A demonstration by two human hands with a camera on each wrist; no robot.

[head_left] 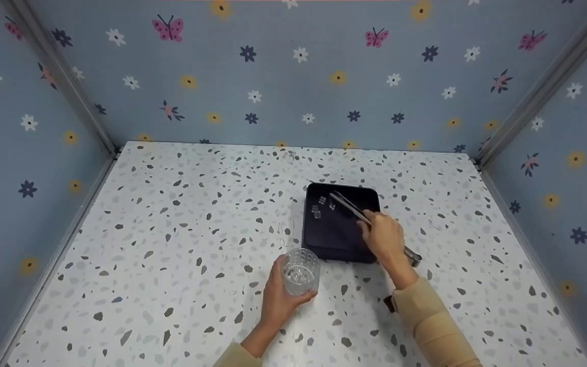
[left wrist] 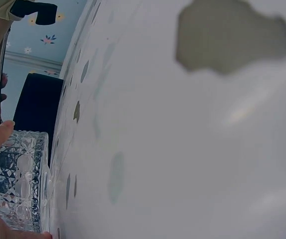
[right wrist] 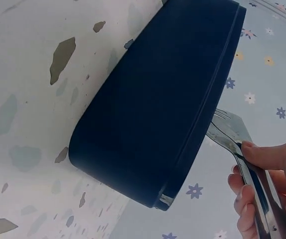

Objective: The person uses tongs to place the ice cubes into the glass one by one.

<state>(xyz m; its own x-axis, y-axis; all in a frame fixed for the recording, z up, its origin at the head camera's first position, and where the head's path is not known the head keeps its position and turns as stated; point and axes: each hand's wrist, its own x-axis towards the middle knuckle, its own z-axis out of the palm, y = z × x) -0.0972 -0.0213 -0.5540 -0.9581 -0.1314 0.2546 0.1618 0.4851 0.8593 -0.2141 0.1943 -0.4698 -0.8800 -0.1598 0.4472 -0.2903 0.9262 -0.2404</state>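
Three flowered walls stand round the speckled table; on it sits a dark tray, its high side blocking the right wrist view of its inside. Just beside its near left corner, the left hand is wrapped round a clear, cut-patterned glass; the right hand grips shiny metal tongs, tips in the tray near small clear cubes; the glass's contents look like similar cubes, though blurred; whether the tips pinch one, I cannot tell.
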